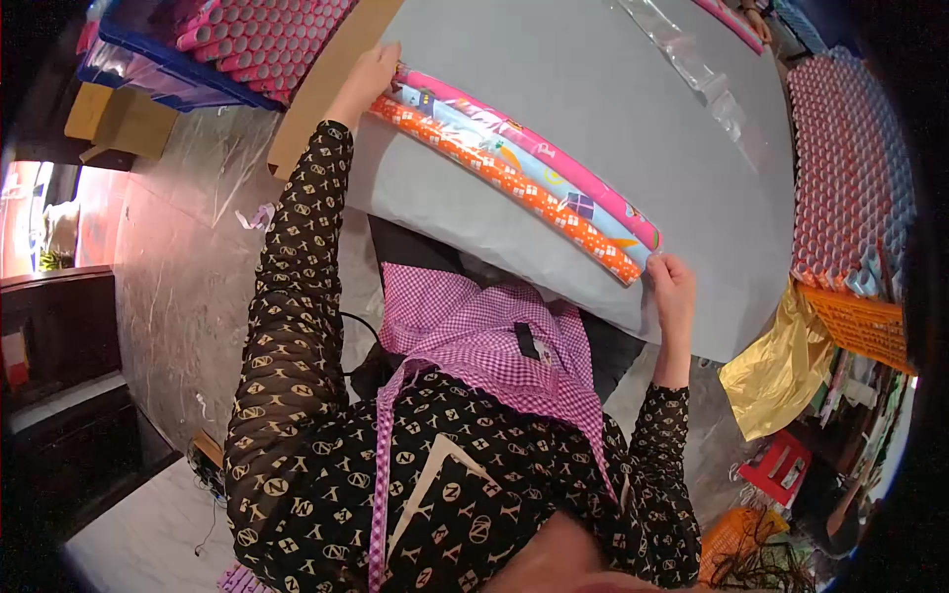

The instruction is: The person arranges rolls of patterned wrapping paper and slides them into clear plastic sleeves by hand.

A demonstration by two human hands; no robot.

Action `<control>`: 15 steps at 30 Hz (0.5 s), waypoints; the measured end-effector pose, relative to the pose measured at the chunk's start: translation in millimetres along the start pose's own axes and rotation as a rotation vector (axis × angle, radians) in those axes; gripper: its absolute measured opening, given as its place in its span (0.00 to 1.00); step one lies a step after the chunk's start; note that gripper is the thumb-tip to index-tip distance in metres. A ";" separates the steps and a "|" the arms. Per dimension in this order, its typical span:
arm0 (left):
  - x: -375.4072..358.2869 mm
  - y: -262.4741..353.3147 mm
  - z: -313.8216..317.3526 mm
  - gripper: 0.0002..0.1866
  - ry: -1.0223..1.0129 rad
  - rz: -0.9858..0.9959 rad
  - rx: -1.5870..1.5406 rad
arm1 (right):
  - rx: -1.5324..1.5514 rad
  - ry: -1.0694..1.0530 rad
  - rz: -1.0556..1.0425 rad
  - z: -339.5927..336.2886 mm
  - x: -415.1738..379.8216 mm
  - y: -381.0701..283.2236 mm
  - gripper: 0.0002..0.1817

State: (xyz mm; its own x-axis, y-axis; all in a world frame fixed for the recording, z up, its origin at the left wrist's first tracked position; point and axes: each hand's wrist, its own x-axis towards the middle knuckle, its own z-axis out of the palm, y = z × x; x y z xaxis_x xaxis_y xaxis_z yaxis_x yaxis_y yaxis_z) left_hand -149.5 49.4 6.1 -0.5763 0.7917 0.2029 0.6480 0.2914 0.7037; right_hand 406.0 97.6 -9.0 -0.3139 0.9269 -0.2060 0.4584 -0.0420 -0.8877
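Three rolls of wrapping paper lie side by side in clear plastic on the grey tabletop (474, 40): a pink roll (593, 188), a light blue roll (539, 153) and an orange roll (494, 176) with white gift prints. My left hand (374, 77) is closed around the far-left end of this bundle. At the other end, my right hand (672, 280) is closed with its fingertips at the tips of the blue and orange rolls, pinching the end of the wrap. The bundle slants down from left to right across the table's near side.
Clear plastic sleeves (682, 64) lie across the table's far side. A blue crate (148, 59) of pink rolls stands at upper left. At right, stacked rolls (845, 178) rise above an orange crate (860, 321), with gold sheeting (776, 371) hanging beside it. Another person's hand (756, 25) shows at the top right.
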 end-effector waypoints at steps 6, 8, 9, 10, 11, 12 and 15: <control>-2.5 5.6 -6.6 0.27 -0.078 -0.254 -0.299 | 0.077 -0.014 0.020 4.7 3.4 -11.1 0.13; -9.0 16.8 -13.2 0.28 -0.114 -0.185 -0.293 | 0.077 -0.003 -0.004 3.5 7.1 -8.7 0.12; -5.9 11.2 -10.7 0.28 -0.111 -0.185 -0.291 | 0.054 -0.005 -0.019 2.9 8.7 -7.6 0.11; -2.7 5.9 -6.3 0.27 -0.098 -0.206 -0.280 | 0.030 -0.007 -0.034 2.6 9.9 -6.5 0.10; -0.8 -0.6 -4.6 0.27 -0.083 -0.227 -0.270 | 0.029 -0.010 -0.040 3.3 11.0 -4.4 0.10; 1.6 -8.2 -6.5 0.27 -0.076 -0.226 -0.272 | 0.037 0.019 -0.037 4.0 12.3 -1.9 0.11; -6.0 0.9 -15.0 0.20 -0.203 -0.020 0.061 | -0.006 0.020 -0.006 1.2 11.7 -11.8 0.13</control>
State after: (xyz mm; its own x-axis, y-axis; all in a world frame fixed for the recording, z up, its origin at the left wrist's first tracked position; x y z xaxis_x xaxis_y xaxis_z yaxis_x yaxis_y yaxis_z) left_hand -153.0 36.9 15.8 -0.4810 0.8756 0.0440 0.6702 0.3348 0.6624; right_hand 395.9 108.5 -1.4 -0.3004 0.9342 -0.1924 0.4618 -0.0341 -0.8863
